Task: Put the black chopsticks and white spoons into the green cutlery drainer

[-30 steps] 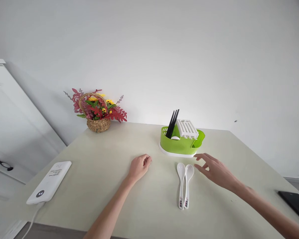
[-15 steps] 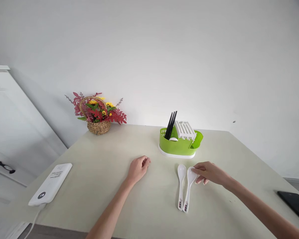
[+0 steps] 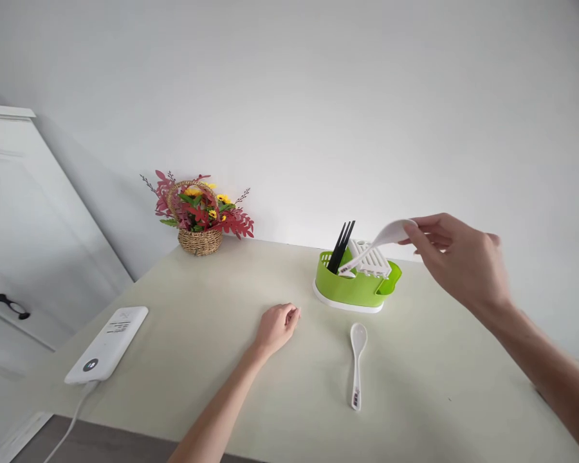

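While our right hand (image 3: pixel 468 267) pinches the seemingly light, stiff, slippery soup spoon (image 3: pixel 390 233) by its bowl, our left hand (image 3: pixel 274 329) curls closed.

A home, it seemed: flower basket (image 3: pixel 200 241) at ten o'clock, panelled white cabinet (image 3: pixel 33 212) at nine.

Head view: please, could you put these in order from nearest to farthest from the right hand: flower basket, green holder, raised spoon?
1. Raised spoon: in the fingers of the right hand.
2. Green holder: on the table, left of that hand.
3. Flower basket: farther left, near the wall.
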`<state>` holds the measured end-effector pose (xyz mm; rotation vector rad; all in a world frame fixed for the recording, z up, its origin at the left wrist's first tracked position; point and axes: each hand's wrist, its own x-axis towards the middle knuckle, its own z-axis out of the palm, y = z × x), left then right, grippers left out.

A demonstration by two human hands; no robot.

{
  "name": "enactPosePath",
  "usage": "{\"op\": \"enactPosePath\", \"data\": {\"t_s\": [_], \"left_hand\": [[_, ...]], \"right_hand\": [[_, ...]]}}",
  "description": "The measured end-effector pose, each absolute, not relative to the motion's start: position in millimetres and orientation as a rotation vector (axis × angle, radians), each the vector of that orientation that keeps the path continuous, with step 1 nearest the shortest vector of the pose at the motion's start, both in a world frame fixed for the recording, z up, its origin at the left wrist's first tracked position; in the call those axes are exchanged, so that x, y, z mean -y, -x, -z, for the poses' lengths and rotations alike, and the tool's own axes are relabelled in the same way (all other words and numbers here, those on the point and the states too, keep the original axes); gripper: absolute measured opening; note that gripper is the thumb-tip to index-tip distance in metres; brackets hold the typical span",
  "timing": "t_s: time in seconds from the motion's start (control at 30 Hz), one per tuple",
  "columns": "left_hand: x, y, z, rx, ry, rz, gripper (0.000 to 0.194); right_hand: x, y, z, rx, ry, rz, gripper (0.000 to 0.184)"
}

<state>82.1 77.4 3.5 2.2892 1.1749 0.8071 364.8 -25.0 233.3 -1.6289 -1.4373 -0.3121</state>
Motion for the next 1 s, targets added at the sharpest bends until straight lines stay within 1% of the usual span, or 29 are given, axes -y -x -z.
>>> {"op": "enactPosePath", "data": {"t_s": [0.13,0.23,0.53,0.73,1.0], "left_hand": [[-75.1,-81.4,-1.6,-1.146,-2.322,-0.813,0.035],[-74.0,-81.4,-0.3,-1.140,-2.335,-0.822,0.034],[-71.7,-83.4,2.9,-1.144,-2.356,-0.822,0.031],[-71.6,-83.9,2.4,-1.141,-2.379,-0.808,0.034],[-72.6,-84.2,2.1,-1.146,-2.395,-0.803,0.039]], "right_hand": [[-8.0,-346.9,-219.2,1.506,1.602,0.618,0.030],[-27.0,-336.8,-199.1,1.598,1.661,0.747,0.028],[-48.8,-318.9,-142.7,1.866,1.784,0.797,0.030],[-52.2,-318.4,-127.3,1.915,1.833,0.779,0.029],[-53.2,-317.4,-113.6,2.040,1.682,0.778,0.022]]}}
